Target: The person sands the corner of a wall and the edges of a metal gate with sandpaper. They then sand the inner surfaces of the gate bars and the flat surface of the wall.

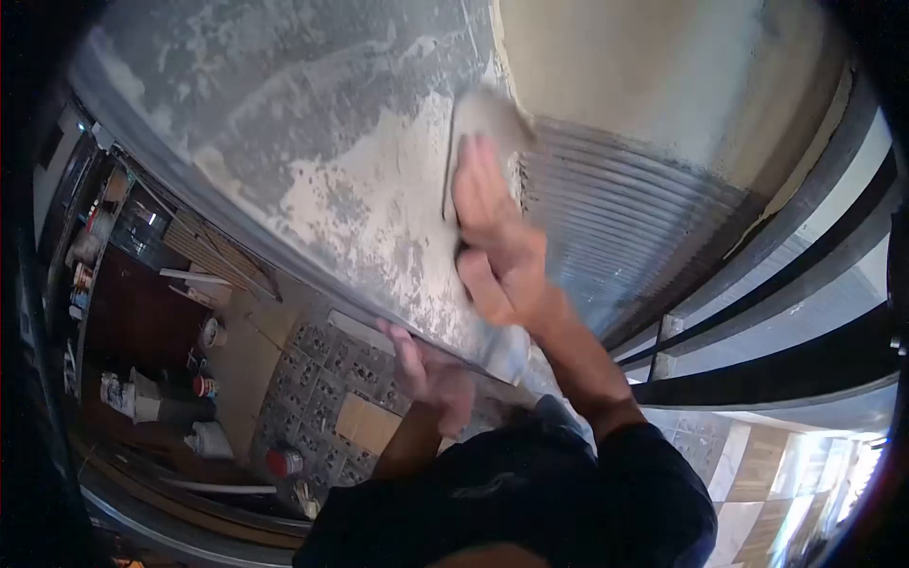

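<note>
My right hand [502, 237] presses a flat grey-beige tool [488, 109] against a whitish, patchy slab [369, 189]. Motion blurs the tool, so its exact kind cannot be made out; the fingers lie stretched along it while the thumb side curls in. Below the slab's dark lower edge [284, 260] is my left hand [436, 379], also blurred. Its fingers are extended by that edge, apparently with nothing in them. Right of the tool, the slab's border meets a ribbed grey surface [615, 208] under a smooth beige one [644, 66].
Dark curved bars [776, 379] run along the right side. Down on the patterned tile floor [331, 388] are a tan board [367, 421] and a red container [284, 462]. Cluttered shelves [90, 256] and a white bucket [213, 331] stand at the left.
</note>
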